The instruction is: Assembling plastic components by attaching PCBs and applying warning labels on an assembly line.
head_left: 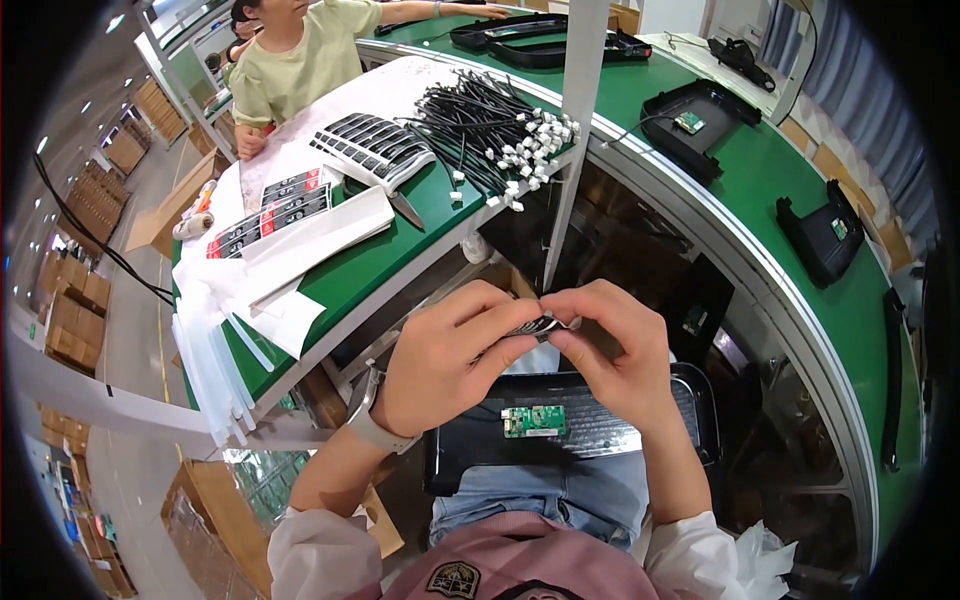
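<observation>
My left hand [440, 350], with a grey watch band [372, 420] on its wrist, pinches a small black label [534, 326] with a whitish edge. My right hand [618, 350] pinches the other end of it between thumb and forefinger. Most of the label hides behind my fingers. Below my hands, a black plastic housing [706, 408] lies across my lap. Inside it sits a small green circuit board [534, 421], which neither hand touches.
On the green-topped table at left are black cables with white connectors [525, 150], label sheets [375, 145], a scissor blade [406, 210] and clear plastic strips [215, 350]. A curved bench [740, 205] at right carries black housings [690, 125]. A metal post [580, 100] stands ahead. A co-worker [300, 70] is across the table.
</observation>
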The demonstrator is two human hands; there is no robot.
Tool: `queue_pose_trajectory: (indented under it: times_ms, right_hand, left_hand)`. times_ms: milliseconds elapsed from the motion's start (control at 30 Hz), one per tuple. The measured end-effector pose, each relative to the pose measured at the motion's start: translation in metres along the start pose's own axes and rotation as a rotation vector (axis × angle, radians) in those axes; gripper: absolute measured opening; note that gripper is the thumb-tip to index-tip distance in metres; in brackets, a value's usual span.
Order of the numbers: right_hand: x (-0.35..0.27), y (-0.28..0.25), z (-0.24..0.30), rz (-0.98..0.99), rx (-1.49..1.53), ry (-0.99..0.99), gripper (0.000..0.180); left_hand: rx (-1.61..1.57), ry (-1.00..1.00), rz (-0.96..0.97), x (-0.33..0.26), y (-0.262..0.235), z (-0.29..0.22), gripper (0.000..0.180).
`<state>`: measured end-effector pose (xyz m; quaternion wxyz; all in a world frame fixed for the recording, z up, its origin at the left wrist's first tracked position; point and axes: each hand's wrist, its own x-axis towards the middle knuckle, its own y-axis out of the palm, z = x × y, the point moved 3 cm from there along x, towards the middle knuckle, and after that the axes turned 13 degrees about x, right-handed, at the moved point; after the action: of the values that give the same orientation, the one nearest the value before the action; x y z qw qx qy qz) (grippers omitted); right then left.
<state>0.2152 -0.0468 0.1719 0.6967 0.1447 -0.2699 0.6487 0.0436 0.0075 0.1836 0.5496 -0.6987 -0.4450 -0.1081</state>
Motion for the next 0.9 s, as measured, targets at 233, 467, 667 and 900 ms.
queue_pose_trajectory:
  times_ms: [233, 467, 667, 900]
  right_hand:
    - [-0.007, -0.001, -0.001, -0.063, -0.225, -0.152, 0.021]
    - [-0.008, 0.004, -0.002, -0.085, -0.434, -0.465, 0.023]
    - [-0.013, 0.000, -0.003, -0.121, -0.472, -0.505, 0.021]
    - [-0.032, -0.033, -0.065, -0.252, -0.234, 0.001, 0.017]
  left_hand:
    - [0.009, 0.022, 0.066, 0.001, 0.001, -0.004, 0.021]
    - [-0.049, -0.118, 0.190, 0.004, -0.002, 0.005, 0.021]
    - [-0.081, -0.478, 0.070, 0.011, 0.000, 0.067, 0.024]
    - [0.576, -0.787, -0.359, 0.009, -0.116, 0.286, 0.047]
